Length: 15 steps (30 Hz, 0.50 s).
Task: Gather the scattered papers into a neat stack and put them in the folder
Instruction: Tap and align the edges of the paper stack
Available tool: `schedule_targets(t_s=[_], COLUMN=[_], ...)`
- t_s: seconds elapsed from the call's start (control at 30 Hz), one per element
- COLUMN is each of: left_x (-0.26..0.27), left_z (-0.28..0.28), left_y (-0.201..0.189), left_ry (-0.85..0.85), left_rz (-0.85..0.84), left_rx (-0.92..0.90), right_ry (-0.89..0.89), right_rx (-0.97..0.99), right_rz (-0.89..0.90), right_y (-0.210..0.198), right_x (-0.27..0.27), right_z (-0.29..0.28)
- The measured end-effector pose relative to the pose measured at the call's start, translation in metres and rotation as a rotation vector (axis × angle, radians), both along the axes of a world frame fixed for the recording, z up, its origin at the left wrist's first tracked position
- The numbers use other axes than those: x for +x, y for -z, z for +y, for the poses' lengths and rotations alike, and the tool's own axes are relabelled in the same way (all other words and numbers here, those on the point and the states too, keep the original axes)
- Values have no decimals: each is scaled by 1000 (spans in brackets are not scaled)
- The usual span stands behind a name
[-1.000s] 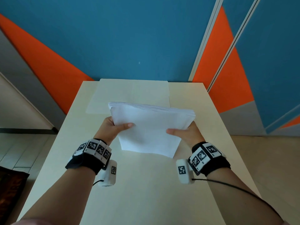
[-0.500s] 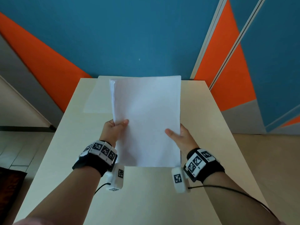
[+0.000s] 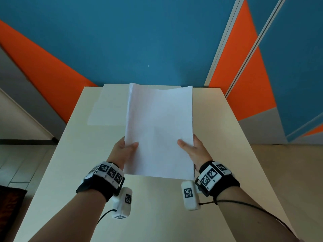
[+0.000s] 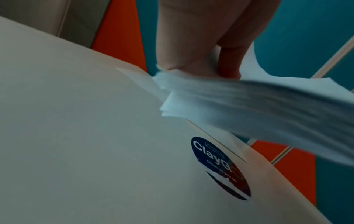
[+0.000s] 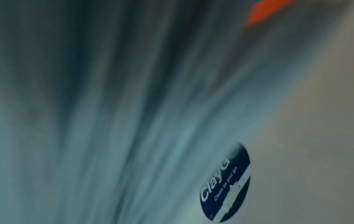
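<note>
A stack of white papers (image 3: 159, 131) hangs above the pale table (image 3: 157, 206), long side pointing away from me. My left hand (image 3: 125, 151) grips its near left edge, thumb on top. My right hand (image 3: 194, 151) grips the near right edge the same way. In the left wrist view my fingers (image 4: 201, 45) pinch the stack (image 4: 249, 103), whose sheet edges are slightly uneven. In the right wrist view the blurred underside of the papers (image 5: 114, 106) fills most of the frame and hides the hand. A pale translucent folder (image 3: 108, 105) lies flat at the table's far left, partly behind the stack.
A round dark blue sticker (image 4: 220, 168) is stuck on the table under the papers and also shows in the right wrist view as the sticker (image 5: 226, 181). A blue and orange wall (image 3: 139, 41) stands right behind the table's far edge.
Both hands turned the stack from lying crosswise and tilted to pointing lengthwise away from me. Over the last half second it has barely moved.
</note>
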<state>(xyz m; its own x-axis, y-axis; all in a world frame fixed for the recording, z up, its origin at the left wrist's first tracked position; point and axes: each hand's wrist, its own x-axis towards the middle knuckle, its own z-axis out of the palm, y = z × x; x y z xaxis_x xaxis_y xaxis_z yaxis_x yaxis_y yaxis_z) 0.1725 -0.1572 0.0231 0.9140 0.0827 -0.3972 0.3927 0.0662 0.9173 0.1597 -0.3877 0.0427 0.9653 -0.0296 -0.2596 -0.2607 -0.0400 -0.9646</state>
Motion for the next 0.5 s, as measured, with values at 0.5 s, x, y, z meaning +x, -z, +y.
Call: schedule_targets(t_s=[0.5], left_x=[101], left_z=[20], left_y=[13], left_ry=[-22], left_rz=[237], left_rx=[301], right_ry=[7], right_rx=[-132], right_rz=[105], right_y=[5], right_x=[57], right_z=[-22])
